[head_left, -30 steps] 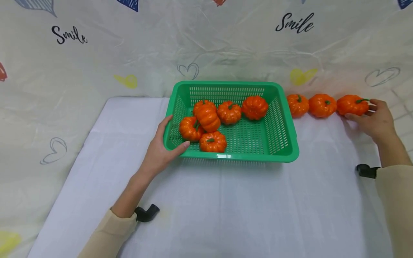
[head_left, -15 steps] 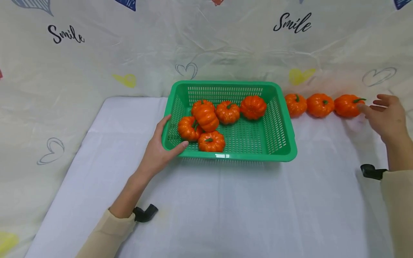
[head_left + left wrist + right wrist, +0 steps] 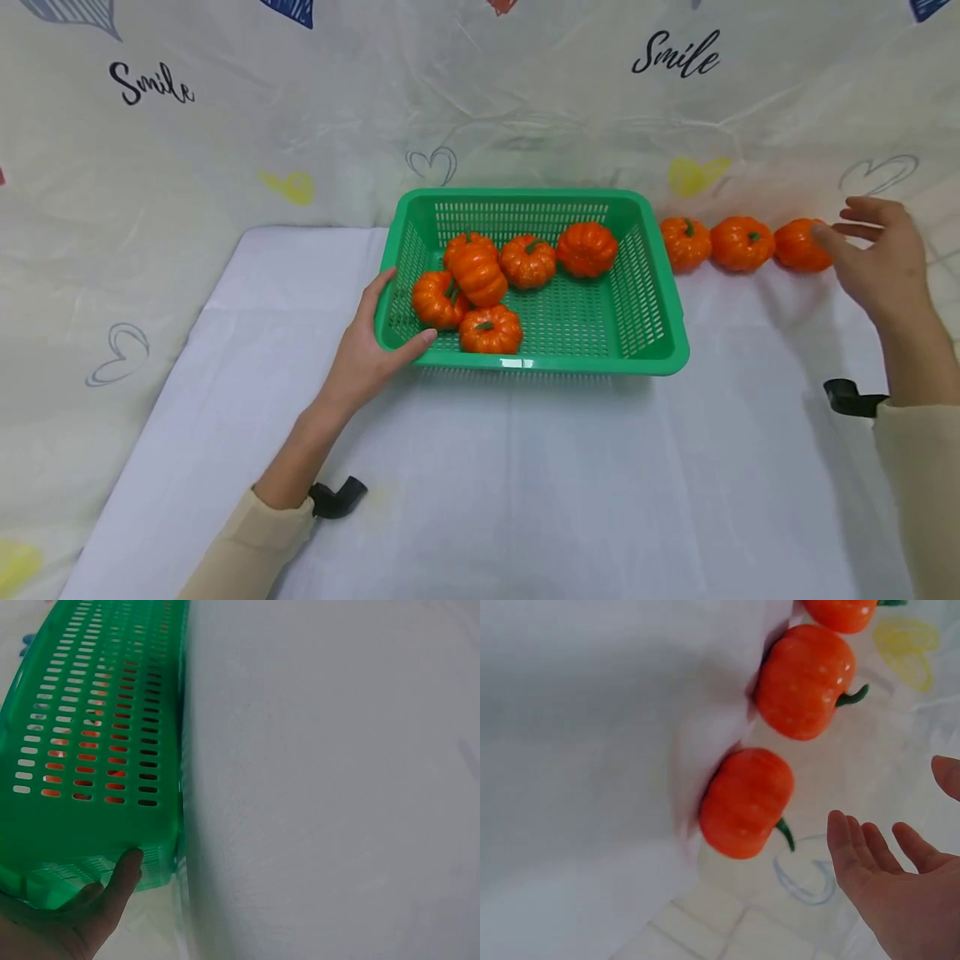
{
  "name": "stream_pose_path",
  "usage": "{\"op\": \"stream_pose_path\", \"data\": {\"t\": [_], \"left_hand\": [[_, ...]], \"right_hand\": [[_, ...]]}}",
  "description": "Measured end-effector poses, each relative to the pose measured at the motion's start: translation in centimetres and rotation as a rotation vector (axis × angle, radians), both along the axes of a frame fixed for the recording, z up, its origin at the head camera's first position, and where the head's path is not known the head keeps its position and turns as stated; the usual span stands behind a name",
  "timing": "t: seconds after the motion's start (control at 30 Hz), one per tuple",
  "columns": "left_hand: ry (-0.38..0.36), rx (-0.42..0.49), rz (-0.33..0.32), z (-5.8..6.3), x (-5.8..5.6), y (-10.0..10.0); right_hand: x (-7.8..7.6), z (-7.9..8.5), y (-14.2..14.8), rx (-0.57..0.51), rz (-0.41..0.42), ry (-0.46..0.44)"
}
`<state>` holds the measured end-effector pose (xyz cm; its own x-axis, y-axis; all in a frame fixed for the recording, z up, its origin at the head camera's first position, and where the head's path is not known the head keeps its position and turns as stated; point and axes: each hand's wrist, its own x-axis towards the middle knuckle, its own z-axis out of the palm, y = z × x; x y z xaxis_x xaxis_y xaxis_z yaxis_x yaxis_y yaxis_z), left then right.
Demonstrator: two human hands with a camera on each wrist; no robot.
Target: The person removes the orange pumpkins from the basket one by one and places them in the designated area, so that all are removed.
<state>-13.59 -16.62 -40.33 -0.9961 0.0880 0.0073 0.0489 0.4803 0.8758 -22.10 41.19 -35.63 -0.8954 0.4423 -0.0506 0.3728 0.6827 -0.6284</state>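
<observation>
A green plastic basket with slotted walls stands at the back of the table, several small orange pumpkins inside it toward the left. My left hand grips its near left corner, thumb over the rim; the left wrist view shows fingers against the outer wall. Right of the basket, three more pumpkins lie in a row. My right hand hovers by the rightmost pumpkin, fingers spread and holding nothing. In the right wrist view a gap shows between hand and pumpkin.
White cloth covers the table, its left edge slanting toward the front. Behind rises a pale printed sheet with hearts and lettering, close to the basket and the row. Black camera mounts sit at both wrists.
My right hand has come off the rightmost pumpkin, moved right, then up and back left above it. That pumpkin stays in the row. My left hand keeps its hold on the basket.
</observation>
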Motion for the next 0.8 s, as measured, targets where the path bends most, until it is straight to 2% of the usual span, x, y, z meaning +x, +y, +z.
{"op": "stream_pose_path", "data": {"t": [0.37, 0.8], "left_hand": [[-0.004, 0.010, 0.001, -0.1, 0.0, 0.0], [-0.001, 0.007, 0.001, -0.1, 0.0, -0.1]], "right_hand": [[0.8, 0.7, -4.0, 0.052, 0.114, 0.100], [2.0, 2.0, -8.5, 0.062, 0.334, 0.188]]}}
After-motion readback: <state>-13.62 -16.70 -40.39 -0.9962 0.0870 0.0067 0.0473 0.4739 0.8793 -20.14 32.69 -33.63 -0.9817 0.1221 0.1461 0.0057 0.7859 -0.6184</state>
